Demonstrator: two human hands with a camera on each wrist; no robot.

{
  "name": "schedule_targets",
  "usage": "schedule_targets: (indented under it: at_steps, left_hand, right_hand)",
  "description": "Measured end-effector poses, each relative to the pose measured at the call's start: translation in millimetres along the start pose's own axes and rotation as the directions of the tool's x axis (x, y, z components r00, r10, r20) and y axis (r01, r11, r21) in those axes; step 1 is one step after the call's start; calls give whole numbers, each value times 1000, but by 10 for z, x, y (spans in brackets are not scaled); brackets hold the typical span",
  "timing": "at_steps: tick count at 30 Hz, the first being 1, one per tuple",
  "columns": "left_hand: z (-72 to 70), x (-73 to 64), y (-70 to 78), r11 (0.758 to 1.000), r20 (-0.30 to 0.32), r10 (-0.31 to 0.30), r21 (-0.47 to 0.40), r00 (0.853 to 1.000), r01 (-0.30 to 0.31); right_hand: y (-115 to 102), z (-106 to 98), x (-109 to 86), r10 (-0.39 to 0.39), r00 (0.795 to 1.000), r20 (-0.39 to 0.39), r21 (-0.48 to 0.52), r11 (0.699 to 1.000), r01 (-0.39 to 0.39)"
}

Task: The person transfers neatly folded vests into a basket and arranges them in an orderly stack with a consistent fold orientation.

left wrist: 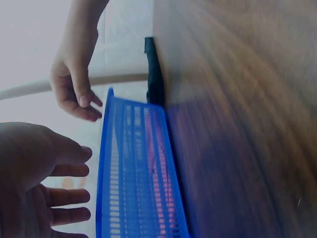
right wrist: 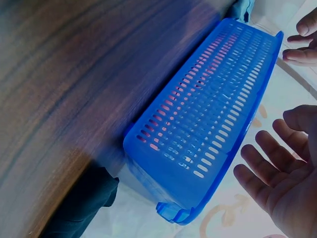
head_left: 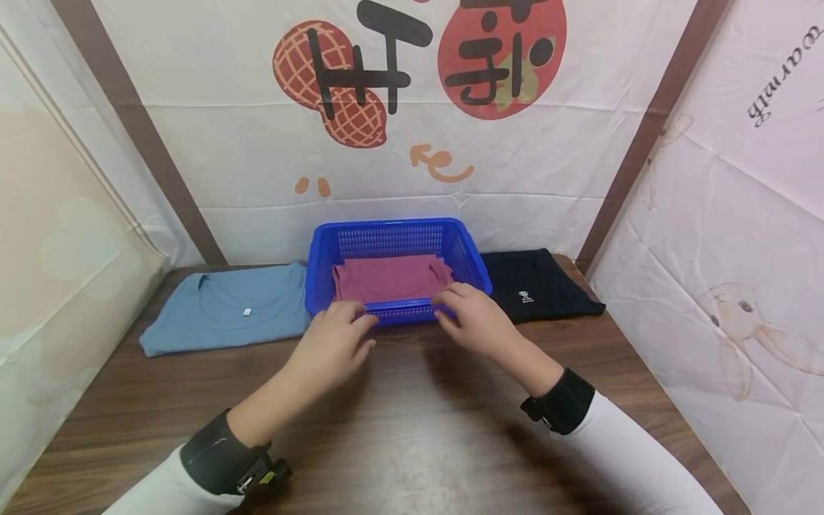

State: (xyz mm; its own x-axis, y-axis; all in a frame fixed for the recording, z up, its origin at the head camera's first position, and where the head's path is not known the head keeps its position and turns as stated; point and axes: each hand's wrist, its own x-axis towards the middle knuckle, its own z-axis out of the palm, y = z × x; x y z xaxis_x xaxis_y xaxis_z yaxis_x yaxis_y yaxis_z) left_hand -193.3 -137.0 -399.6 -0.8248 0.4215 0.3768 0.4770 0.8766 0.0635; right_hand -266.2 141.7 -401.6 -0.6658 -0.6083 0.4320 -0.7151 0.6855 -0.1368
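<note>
Left hand (head_left: 335, 336) and right hand (head_left: 473, 317), grip relaxed, empty, hover beside blue basket (head_left: 402, 315), likely light, stiff, best held by its rim (head_left: 402, 305).

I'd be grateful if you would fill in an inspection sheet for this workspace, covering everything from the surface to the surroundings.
Surface: brown wood-grain table, light reflecting off its near part.
Job's things: blue perforated plastic basket with a folded pink shirt inside; folded light-blue shirt beside it on the left, folded black shirt on the right.
Clutter: nothing seen.
Grippers: left hand and right hand are at the basket's near side, fingers relaxed; the wrist views show gaps between the fingers and the basket. Each wrist wears a black band.
Cables: nothing seen.
Surroundings: creased, printed panels behind the table and on both sides.
</note>
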Motion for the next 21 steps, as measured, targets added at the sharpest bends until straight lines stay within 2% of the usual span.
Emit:
schedule_targets:
  at_steps: [5, 8, 15, 21]
  left_hand:
    - [53, -17, 176, 1000, 32, 29, -3, 999, -29]
    - [115, -19, 255, 999, 47, 43, -2, 998, -43]
    - [404, 15, 424, 995, 90, 100, -22, 991, -98]
    - [589, 99, 621, 987, 126, 161, -49, 979, -156]
  right_hand:
    - [-26, -57, -120, -19, 1000, -1, 43, 999, 19]
    - [-18, -65, -179, -30, 1000, 5, 23, 999, 30]
    - [90, -54, -311, -29, 999, 41, -27, 999, 30]
    - [277, -29, -447, 23, 997, 76, -44, 999, -20]
